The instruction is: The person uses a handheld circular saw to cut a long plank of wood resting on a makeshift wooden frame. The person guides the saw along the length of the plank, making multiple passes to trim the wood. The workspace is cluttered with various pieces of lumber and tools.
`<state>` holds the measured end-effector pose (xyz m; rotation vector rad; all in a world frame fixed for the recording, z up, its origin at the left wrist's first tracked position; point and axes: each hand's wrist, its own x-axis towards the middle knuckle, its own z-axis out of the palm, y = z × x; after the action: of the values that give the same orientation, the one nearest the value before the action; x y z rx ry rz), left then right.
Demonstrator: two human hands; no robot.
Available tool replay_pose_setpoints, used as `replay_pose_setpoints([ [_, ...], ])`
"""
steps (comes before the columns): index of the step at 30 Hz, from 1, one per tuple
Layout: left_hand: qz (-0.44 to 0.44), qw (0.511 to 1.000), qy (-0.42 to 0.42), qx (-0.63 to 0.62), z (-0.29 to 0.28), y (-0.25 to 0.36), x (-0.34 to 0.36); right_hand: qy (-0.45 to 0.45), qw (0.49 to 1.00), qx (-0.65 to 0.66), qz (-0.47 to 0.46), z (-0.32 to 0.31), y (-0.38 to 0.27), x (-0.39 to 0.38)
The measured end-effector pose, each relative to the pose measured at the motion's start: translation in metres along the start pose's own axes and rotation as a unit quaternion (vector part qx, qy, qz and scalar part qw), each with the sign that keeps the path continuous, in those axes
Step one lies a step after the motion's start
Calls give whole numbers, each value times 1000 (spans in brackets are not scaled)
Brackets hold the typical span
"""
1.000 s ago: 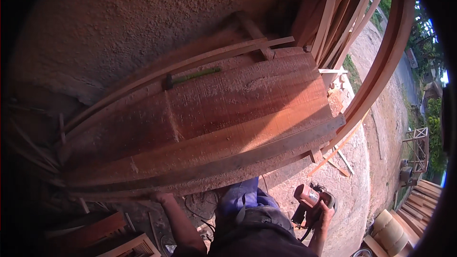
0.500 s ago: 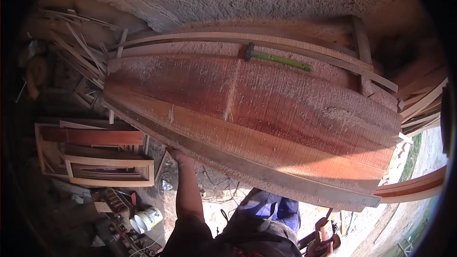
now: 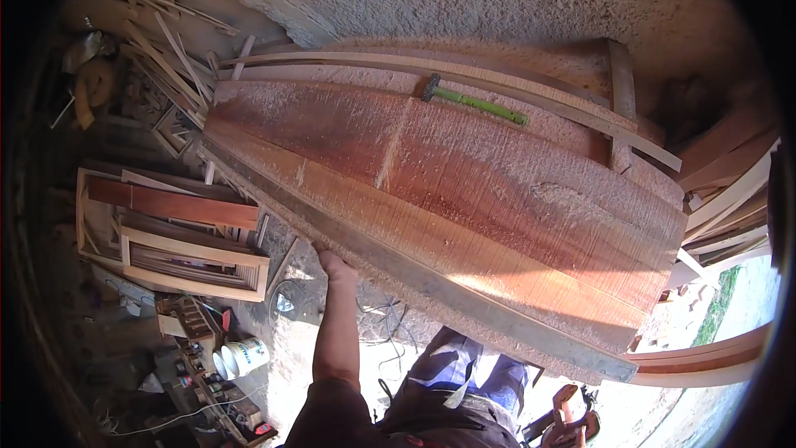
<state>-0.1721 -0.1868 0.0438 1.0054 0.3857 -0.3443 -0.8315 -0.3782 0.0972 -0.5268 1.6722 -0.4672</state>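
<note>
A long tapered reddish plank panel, coated in sawdust, lies crosswise before me, a grey-brown straight strip along its near side. My left hand grips this near edge from below, fingertips hidden. Low at the right, my right hand holds a power tool with a dark base, beside my legs and partly cut off by the frame. A hammer with a green handle rests along the panel's far side, near long curved strips.
Stacked wooden frames stand at left, below loose battens. White buckets, cables and cluttered tools lie on the lower left floor. A rough wall backs the panel. Curved timbers jut at right, beside sunlit ground.
My view has swung left, showing frames and buckets. The tool in my right hand now sits lower, at the picture's bottom edge. My left hand still holds the near edge.
</note>
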Motion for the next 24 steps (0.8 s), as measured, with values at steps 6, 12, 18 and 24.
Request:
replay_pose_setpoints([
  [6,-26,982,139,128,9,-72,-91,-4,999,52,-12,-95,17,32],
  [12,30,973,136,183,-18,-141,-201,-4,999,29,-45,-171,-16,25],
  [18,74,966,110,220,39,-183,-267,38,974,-64,-213,-184,-72,-25],
  [24,141,934,118,305,2,-230,-276,8,970,-82,-230,-179,-102,-79],
])
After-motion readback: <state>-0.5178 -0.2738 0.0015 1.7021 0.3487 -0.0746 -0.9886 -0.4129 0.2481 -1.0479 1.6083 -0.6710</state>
